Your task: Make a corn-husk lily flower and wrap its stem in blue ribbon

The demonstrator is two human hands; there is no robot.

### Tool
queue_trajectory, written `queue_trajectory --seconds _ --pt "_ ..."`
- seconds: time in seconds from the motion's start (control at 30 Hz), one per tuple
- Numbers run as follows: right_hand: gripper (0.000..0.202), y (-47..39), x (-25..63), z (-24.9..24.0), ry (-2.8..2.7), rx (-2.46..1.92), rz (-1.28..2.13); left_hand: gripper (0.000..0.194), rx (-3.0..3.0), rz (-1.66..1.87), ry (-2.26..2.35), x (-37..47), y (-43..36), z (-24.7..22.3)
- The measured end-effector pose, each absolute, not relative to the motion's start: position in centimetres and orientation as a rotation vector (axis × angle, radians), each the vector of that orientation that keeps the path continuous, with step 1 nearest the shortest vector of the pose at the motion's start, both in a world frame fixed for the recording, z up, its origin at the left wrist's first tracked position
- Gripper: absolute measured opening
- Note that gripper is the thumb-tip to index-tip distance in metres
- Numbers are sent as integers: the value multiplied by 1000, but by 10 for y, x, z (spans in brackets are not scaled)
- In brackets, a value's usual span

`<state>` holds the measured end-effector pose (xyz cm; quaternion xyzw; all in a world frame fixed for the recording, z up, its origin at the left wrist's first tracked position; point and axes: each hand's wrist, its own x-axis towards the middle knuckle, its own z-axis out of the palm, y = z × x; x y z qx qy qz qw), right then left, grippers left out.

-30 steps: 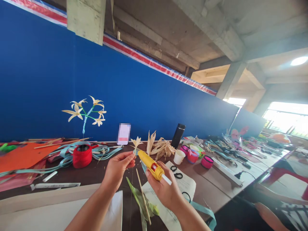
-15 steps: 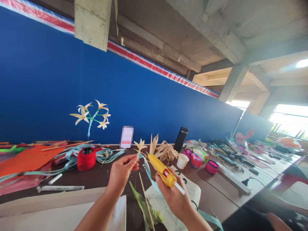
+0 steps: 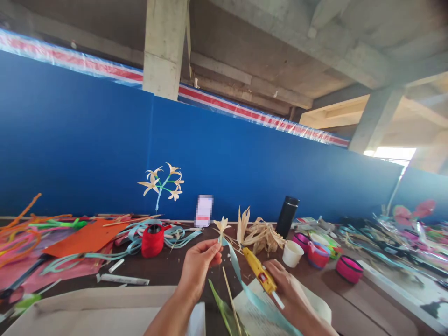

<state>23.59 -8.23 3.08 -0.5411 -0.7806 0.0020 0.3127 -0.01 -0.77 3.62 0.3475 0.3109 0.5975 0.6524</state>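
Observation:
My left hand [image 3: 202, 261] pinches the base of a pale husk flower [image 3: 222, 226], whose petals point upward. A light blue ribbon [image 3: 241, 277] runs from the flower's base down to the right across a printed sheet [image 3: 257, 310]. My right hand [image 3: 285, 284] is on a yellow glue gun [image 3: 259, 269] with a white glue stick at its rear end; its nozzle points up and left, a little right of the flower. Dried husks [image 3: 264, 235] lie just behind the glue gun. A green leaf [image 3: 222, 305] and a thin stick [image 3: 231, 298] lie between my forearms.
A made flower stem [image 3: 159, 191] stands behind a red roll [image 3: 153, 241]. Further right are a white cup [image 3: 292, 254], a black bottle [image 3: 287, 217] and pink rolls [image 3: 349, 269]. A white box [image 3: 105, 308] is at front left, near orange sheets [image 3: 86, 237].
The view has turned left, so the scene sits further right. The glue gun has moved slightly away from the flower, and my right hand's grip on it has shifted toward its right side.

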Motion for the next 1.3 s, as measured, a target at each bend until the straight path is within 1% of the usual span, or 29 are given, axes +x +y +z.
queue_trajectory --seconds 0.13,0.23,0.3,0.6,0.67,0.8,0.93,1.1,1.2,1.3 --pt "16 -70 249 13 -2133 -1504 44 33 761 1311 666 0 -10 37" --pt "28 -60 253 -1 -2134 -1580 35 30 730 1278 621 -1 -11 38" --pt "33 -55 253 -7 -2142 -1629 15 28 707 1258 590 -2 -11 39" --pt "22 -45 231 -16 -2178 -1692 -69 23 704 1191 506 -4 -12 42" --pt "21 -46 228 -17 -2183 -1688 -36 23 702 1192 509 -3 -11 41" --pt "25 -50 226 -18 -2182 -1660 82 23 712 1186 516 -2 -10 38" --pt "24 -52 227 -16 -2196 -1585 188 24 725 1192 539 -2 -9 37" --pt "21 -55 224 -11 -2194 -1604 241 26 743 1198 581 -1 -9 37" --pt "25 -56 225 -11 -2201 -1567 244 27 739 1201 610 -1 -10 38" --pt "38 -57 228 -11 -2229 -1554 276 28 742 1204 633 -2 -11 39"
